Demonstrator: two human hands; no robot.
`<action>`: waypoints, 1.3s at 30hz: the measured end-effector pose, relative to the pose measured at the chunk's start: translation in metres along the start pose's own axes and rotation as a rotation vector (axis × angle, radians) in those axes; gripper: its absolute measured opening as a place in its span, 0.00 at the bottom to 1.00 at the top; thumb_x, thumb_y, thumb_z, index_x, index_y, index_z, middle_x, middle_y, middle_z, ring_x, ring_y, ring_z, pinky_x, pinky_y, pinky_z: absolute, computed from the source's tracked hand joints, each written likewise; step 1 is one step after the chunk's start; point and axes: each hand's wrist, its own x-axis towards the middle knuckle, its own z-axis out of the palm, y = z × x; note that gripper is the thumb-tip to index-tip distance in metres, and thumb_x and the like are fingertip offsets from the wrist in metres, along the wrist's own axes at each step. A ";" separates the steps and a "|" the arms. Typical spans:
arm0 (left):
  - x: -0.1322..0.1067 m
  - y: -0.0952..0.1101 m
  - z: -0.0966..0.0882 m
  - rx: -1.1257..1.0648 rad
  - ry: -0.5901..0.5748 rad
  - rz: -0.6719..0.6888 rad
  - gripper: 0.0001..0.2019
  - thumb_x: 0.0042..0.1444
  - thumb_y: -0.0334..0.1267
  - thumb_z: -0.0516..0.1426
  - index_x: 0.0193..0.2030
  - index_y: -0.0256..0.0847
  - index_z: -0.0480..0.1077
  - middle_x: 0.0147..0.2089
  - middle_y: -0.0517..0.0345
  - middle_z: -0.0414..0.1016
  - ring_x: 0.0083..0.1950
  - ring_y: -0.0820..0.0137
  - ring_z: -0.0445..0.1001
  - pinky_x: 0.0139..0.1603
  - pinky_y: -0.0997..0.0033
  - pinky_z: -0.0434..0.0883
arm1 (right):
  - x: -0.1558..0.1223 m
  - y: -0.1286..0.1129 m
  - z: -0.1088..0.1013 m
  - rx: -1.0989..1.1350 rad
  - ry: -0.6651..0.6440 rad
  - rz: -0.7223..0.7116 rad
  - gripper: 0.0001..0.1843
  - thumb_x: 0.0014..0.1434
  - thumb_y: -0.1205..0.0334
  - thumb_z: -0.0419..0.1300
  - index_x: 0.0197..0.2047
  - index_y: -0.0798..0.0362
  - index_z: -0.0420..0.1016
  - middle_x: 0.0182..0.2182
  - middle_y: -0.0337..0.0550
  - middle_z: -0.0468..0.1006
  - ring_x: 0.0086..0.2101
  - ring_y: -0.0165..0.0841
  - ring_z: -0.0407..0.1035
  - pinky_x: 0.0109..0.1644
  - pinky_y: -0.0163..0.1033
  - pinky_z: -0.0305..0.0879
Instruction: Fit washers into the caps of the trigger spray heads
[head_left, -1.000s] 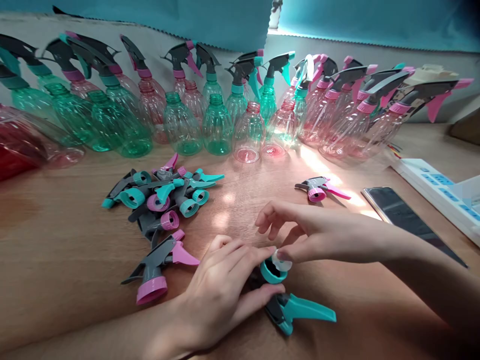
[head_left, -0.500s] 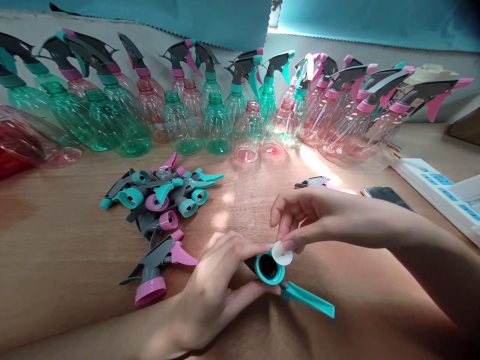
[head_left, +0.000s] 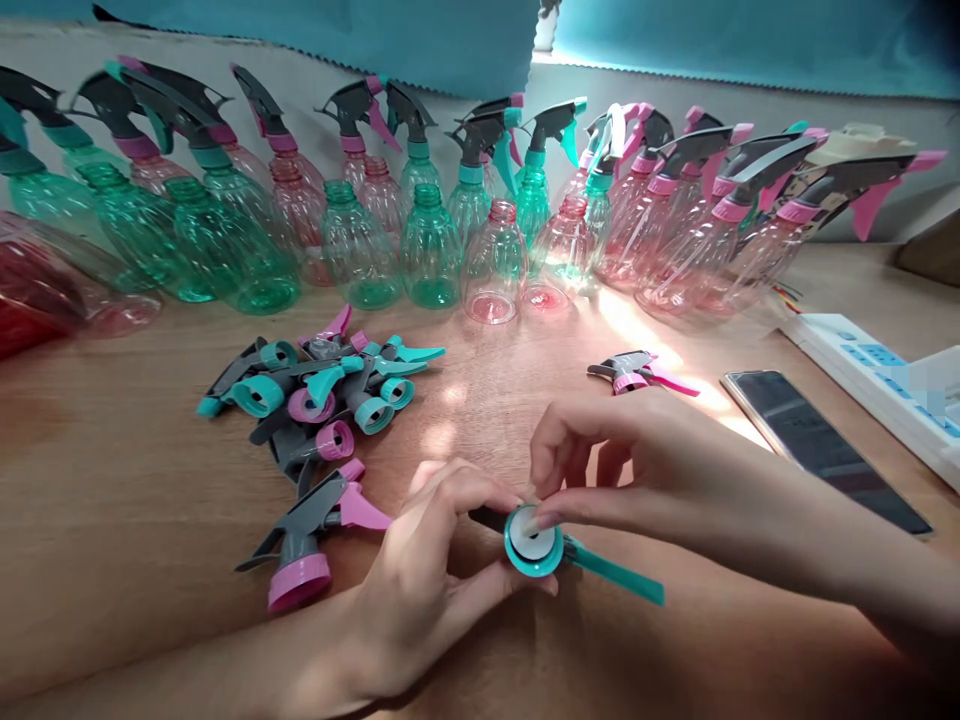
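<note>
- The left hand (head_left: 427, 590) was closed around a teal spray head (head_left: 553, 562). The thumb lay under it and the fingers curled over its grey body, seemingly to keep the open collar turned up toward the camera.
- The spray head sat low over the table (head_left: 150, 520), in front of the person and between both hands. Its trigger lever stuck out to the right, clear of the grip.
- A white disc (head_left: 529, 545) lay inside the collar, nearly filling the opening.
- The right hand (head_left: 645, 480) came in from the right with thumb and forefinger drawn close together. The forefinger tip pressed on the disc, and the other fingers were lifted and loosely bent, probably to keep the collar in sight.
- A pile of spray heads (head_left: 322, 395), teal and pink mixed, lay near the left hand, within easy reach.
- One pink-collared spray head (head_left: 307, 545) stood apart from the pile, just beside the left wrist.
- Another pink spray head (head_left: 637, 375) lay alone beyond the right hand.
- A row of bottles (head_left: 427, 250) in green and pink lined the far edge under a curtain (head_left: 375, 40). Some were capped with sprayers and some were open.
- A phone (head_left: 817, 445) and a power strip (head_left: 877, 380) lay at the right.
</note>
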 end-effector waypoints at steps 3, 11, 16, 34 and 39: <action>0.001 0.000 -0.001 0.013 -0.029 0.007 0.13 0.58 0.37 0.60 0.48 0.43 0.62 0.38 0.57 0.76 0.40 0.67 0.74 0.40 0.65 0.71 | -0.004 0.004 -0.007 -0.043 -0.024 -0.044 0.03 0.56 0.65 0.63 0.34 0.49 0.72 0.31 0.33 0.76 0.30 0.26 0.69 0.29 0.30 0.64; 0.003 0.001 -0.002 0.036 -0.019 0.013 0.13 0.58 0.39 0.60 0.47 0.44 0.63 0.37 0.58 0.75 0.38 0.69 0.74 0.40 0.66 0.70 | -0.010 0.006 -0.006 -0.119 -0.116 -0.071 0.03 0.61 0.59 0.59 0.38 0.47 0.71 0.34 0.29 0.77 0.32 0.23 0.68 0.31 0.28 0.64; 0.004 0.002 -0.002 0.049 -0.014 0.011 0.12 0.59 0.41 0.59 0.47 0.44 0.62 0.37 0.58 0.74 0.37 0.69 0.73 0.38 0.66 0.70 | -0.012 0.003 -0.004 -0.178 -0.093 -0.086 0.02 0.61 0.58 0.59 0.39 0.45 0.70 0.34 0.28 0.77 0.32 0.22 0.68 0.31 0.27 0.63; 0.006 0.002 -0.002 0.028 -0.035 0.046 0.13 0.58 0.39 0.61 0.46 0.42 0.63 0.37 0.59 0.75 0.37 0.70 0.73 0.35 0.71 0.68 | -0.013 0.004 0.007 -0.305 0.028 -0.236 0.03 0.59 0.65 0.59 0.37 0.47 0.73 0.28 0.30 0.75 0.26 0.23 0.66 0.26 0.30 0.56; 0.002 0.001 -0.002 -0.005 -0.066 0.018 0.14 0.58 0.40 0.60 0.48 0.43 0.62 0.40 0.57 0.75 0.40 0.68 0.75 0.38 0.71 0.71 | -0.016 0.002 0.011 -0.357 0.064 -0.270 0.06 0.59 0.66 0.58 0.39 0.47 0.72 0.29 0.32 0.75 0.27 0.26 0.67 0.28 0.31 0.56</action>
